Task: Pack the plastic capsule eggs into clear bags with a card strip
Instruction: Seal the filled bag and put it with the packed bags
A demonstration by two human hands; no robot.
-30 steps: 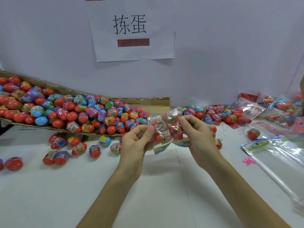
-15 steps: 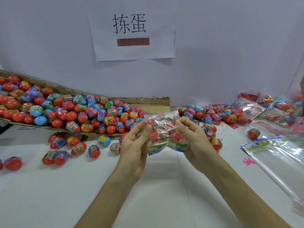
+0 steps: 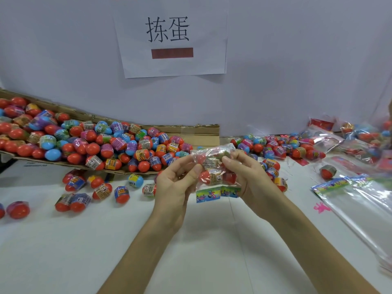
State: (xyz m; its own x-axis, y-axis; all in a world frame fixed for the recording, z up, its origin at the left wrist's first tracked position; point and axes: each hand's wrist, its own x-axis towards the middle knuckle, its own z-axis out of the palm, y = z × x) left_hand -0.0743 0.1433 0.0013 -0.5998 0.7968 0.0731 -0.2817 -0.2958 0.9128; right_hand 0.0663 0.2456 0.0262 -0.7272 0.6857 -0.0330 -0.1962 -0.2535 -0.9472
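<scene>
I hold a clear bag [image 3: 212, 166] with several capsule eggs inside above the middle of the white table. A colourful card strip [image 3: 216, 193] hangs at the bag's lower end. My left hand [image 3: 176, 183] pinches the bag's left side between thumb and fingers. My right hand [image 3: 244, 172] grips its right side, thumb on top. A big heap of red, blue and purple capsule eggs [image 3: 101, 143] lies on a flattened cardboard sheet [image 3: 197, 132] at the left.
Loose eggs [image 3: 101, 190] lie on the table in front of the cardboard. More eggs [image 3: 282, 147] and filled bags [image 3: 360, 141] crowd the back right. A stack of empty clear bags with card strips [image 3: 356, 200] lies at the right. A paper sign [image 3: 169, 37] hangs on the wall.
Both hands have turned and squeezed the bag slightly; the card strip now hangs flatter below it. The bag stays in the same place above the table.
</scene>
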